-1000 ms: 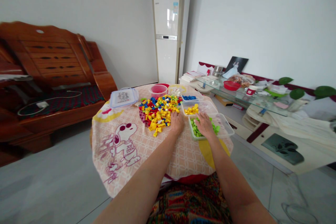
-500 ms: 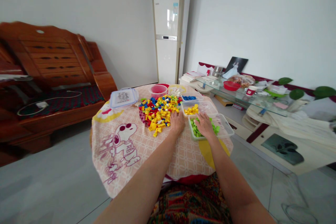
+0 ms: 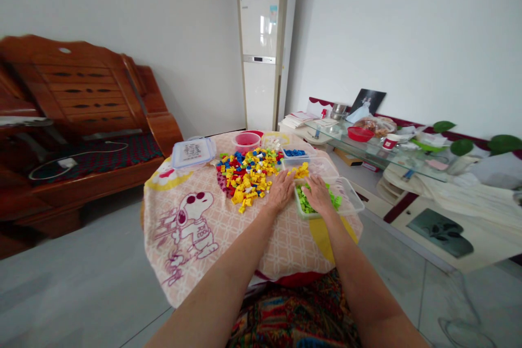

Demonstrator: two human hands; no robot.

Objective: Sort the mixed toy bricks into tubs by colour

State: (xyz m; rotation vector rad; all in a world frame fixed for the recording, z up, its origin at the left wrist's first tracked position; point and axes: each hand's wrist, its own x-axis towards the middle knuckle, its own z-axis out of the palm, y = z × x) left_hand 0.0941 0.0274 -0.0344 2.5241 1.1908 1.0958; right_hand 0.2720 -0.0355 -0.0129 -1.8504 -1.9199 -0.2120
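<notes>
A pile of mixed yellow, red and blue bricks (image 3: 246, 175) lies on a round table covered by a pink cartoon-dog cloth (image 3: 204, 228). My left hand (image 3: 281, 190) rests at the pile's right edge, fingers stretched toward the clear box of yellow bricks (image 3: 302, 169). My right hand (image 3: 317, 196) lies over the clear box of green bricks (image 3: 326, 201), fingers curled down among them; what they hold is hidden. A box of blue bricks (image 3: 294, 152) stands behind.
A red tub (image 3: 246, 141) and a lidded clear box (image 3: 192, 151) stand at the table's far side. A wooden bench (image 3: 81, 119) is at the left. A tall white air conditioner (image 3: 262, 43) stands behind, and a cluttered glass shelf (image 3: 379, 147) is at the right.
My left hand has shifted slightly right, toward the yellow brick box. My right hand has stayed over the green bricks.
</notes>
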